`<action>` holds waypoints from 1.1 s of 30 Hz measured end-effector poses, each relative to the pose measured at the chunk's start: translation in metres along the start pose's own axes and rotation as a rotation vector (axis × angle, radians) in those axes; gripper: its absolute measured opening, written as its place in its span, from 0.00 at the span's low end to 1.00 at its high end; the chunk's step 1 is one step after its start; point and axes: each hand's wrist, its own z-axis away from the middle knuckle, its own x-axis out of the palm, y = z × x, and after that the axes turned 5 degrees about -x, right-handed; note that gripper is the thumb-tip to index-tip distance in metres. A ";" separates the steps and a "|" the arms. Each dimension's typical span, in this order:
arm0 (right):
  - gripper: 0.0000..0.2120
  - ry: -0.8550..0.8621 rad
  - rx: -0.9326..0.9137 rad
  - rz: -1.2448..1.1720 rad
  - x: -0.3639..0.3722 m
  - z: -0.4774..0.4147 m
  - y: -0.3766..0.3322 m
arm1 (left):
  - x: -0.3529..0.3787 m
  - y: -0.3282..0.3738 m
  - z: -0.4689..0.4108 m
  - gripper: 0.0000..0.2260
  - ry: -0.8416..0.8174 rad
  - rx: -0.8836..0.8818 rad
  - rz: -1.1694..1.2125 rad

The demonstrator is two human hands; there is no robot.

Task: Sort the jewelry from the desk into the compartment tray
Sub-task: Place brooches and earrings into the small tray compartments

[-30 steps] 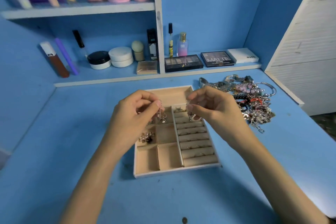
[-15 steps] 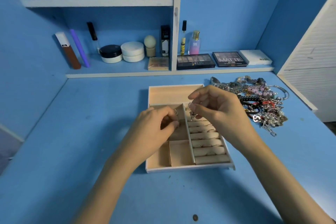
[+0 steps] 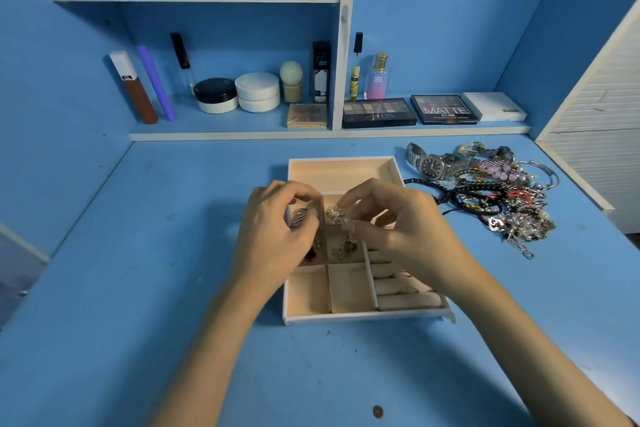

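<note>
A beige compartment tray (image 3: 346, 317) lies in the middle of the blue desk. Its small left compartments hold a silvery cluster (image 3: 334, 213) and darker pieces (image 3: 343, 248); ring rolls fill its right side. My left hand (image 3: 273, 232) hovers over the tray's left compartments, fingers curled round a silvery piece (image 3: 298, 217). My right hand (image 3: 401, 222) is above the tray's middle, thumb and fingers pinching a small earring (image 3: 349, 226) that hangs over the compartments. A tangled pile of jewelry (image 3: 505, 204) with a silver watch (image 3: 433, 166) lies to the right of the tray.
Cosmetics stand on the low shelf behind the desk: jars (image 3: 239, 94), tubes, eyeshadow palettes (image 3: 379, 113). A white slatted panel (image 3: 595, 107) borders the desk on the right. A small coin (image 3: 377, 411) lies near the front edge.
My left hand dropped from above the tray down to its left compartments and now holds a silvery piece. My right hand drifted left over the tray, still pinching its earring.
</note>
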 end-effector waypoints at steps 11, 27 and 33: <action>0.17 -0.079 -0.045 0.277 0.012 -0.004 0.008 | 0.001 0.001 0.002 0.09 0.023 0.010 0.080; 0.07 0.194 -0.061 0.265 -0.034 0.023 0.029 | 0.007 0.031 0.006 0.08 -0.067 0.148 -0.020; 0.09 0.419 0.073 0.233 -0.080 0.042 0.058 | 0.046 0.079 0.002 0.08 -0.209 0.210 -0.027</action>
